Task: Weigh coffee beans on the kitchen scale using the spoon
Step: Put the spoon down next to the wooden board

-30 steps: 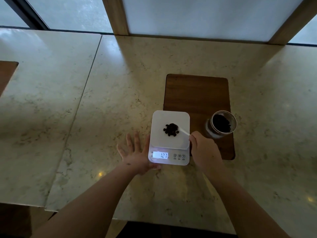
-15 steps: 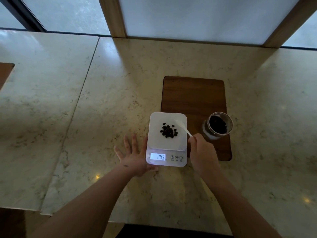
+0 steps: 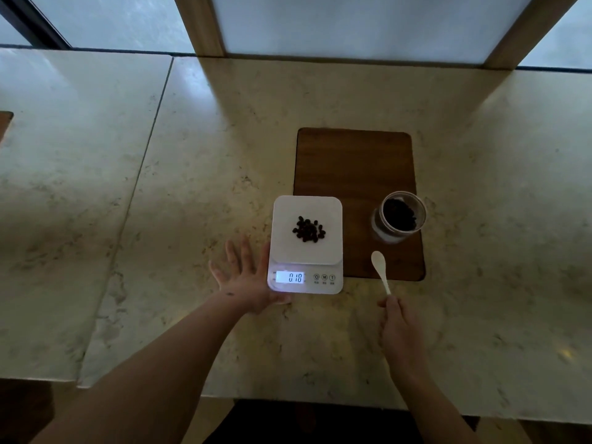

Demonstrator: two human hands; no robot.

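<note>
A white kitchen scale stands on the marble counter, its lit display reading 018. A small pile of dark coffee beans lies on its platform. To its right an open glass jar of beans stands on a brown wooden board. My right hand is shut on the handle end of a white spoon, whose empty bowl points away over the board's near edge. My left hand lies flat with fingers spread against the scale's left side.
The marble counter runs wide to the left, with a seam between two slabs. Window frames and wooden posts line the far edge. The counter's near edge lies just below my forearms.
My right hand has drawn the spoon back off the scale platform toward me and to the right. The beans stay on the scale. The display reading has changed. My left hand has stayed put.
</note>
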